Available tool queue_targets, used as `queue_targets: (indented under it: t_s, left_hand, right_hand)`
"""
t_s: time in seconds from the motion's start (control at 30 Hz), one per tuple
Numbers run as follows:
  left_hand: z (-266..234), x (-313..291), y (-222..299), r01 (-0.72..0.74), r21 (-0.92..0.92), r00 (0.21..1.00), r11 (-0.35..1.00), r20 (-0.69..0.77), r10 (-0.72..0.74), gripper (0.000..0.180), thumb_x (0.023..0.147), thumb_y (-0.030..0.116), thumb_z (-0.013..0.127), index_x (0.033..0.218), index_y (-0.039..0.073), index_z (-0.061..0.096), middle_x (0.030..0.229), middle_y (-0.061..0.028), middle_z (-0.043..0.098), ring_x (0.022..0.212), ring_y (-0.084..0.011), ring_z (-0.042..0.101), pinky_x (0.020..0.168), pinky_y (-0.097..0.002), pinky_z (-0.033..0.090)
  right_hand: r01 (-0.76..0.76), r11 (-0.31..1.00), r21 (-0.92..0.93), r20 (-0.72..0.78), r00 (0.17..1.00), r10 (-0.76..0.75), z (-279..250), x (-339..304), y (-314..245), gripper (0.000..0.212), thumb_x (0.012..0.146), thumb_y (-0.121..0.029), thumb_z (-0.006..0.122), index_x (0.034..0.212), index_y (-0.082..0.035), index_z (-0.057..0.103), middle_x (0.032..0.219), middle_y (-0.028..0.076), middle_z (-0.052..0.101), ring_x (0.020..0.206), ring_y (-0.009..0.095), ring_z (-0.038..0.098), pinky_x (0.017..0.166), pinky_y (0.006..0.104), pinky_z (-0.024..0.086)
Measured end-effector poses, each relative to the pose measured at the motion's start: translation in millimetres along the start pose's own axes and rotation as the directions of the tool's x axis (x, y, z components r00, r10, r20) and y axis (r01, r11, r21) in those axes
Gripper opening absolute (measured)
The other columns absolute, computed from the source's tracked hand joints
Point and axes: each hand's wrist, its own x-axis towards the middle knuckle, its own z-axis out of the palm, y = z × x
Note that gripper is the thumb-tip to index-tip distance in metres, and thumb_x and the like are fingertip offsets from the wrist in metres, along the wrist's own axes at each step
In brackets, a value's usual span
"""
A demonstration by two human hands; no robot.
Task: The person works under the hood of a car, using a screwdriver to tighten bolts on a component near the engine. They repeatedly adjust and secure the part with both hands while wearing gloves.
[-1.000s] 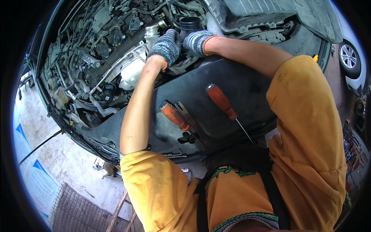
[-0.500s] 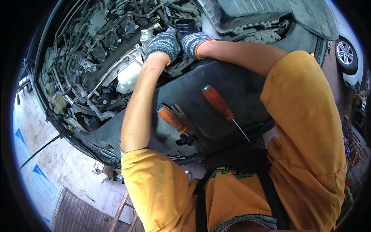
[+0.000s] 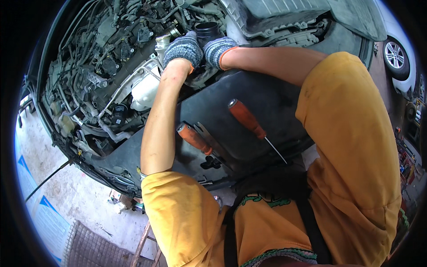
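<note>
In the engine bay, a black intake pipe [image 3: 207, 30] stands with its round open end up. My left hand [image 3: 183, 50], in a grey knit glove with an orange cuff, is closed on the pipe's left side. Against its right side my right hand [image 3: 219, 51], gloved the same way, is curled round the lower part. The backs of both gloves hide most of the fingers. Just left of my left hand are a silvery metal pipe neck [image 3: 163, 43] and a whitish plastic reservoir [image 3: 144, 92].
On the dark front panel [image 3: 213, 95] lie two orange-handled screwdrivers [image 3: 244, 116] [image 3: 194, 138], a pliers-like tool [image 3: 211, 135] and a small black clip [image 3: 210, 163]. A large black airbox cover [image 3: 275, 15] sits at the far right. A white car [image 3: 402, 66] is parked beyond.
The whole view has shifted slightly, moving the engine bay a little to the left in the picture. Both hands stay at the black intake pipe.
</note>
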Motion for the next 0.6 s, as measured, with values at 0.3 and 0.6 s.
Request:
queue_targets:
  t_s: [0.3, 0.6]
  left_hand:
    - [-13.4, -20.1, 10.5, -0.024, 0.06, 0.994, 0.998, 0.113, 0.017, 0.03, 0.087, 0.014, 0.049, 0.114, 0.004, 0.057, 0.116, -0.0224, 0.061, 0.109, -0.0361, 0.059, 0.091, -0.0446, 0.048]
    - [-5.2, -19.7, 6.4, -0.013, 0.094, 0.998, 0.996, 0.062, 0.008, 0.031, 0.086, 0.02, 0.056, 0.115, 0.008, 0.055, 0.103, -0.0243, 0.065, 0.098, -0.0397, 0.062, 0.082, -0.048, 0.049]
  right_hand:
    - [0.008, 1.0, -0.014, -0.057, 0.998, -0.009, 6.7, 4.6, 3.3, 0.03, 0.085, -0.019, 0.049, 0.098, -0.002, 0.07, 0.1, 0.019, 0.068, 0.087, 0.036, 0.067, 0.076, 0.0449, 0.053]
    - [0.045, 0.998, -0.048, -0.029, 0.998, -0.047, 0.8, 0.2, -0.2, 0.03, 0.084, -0.019, 0.05, 0.099, -0.003, 0.07, 0.1, 0.018, 0.068, 0.087, 0.034, 0.067, 0.076, 0.0437, 0.053]
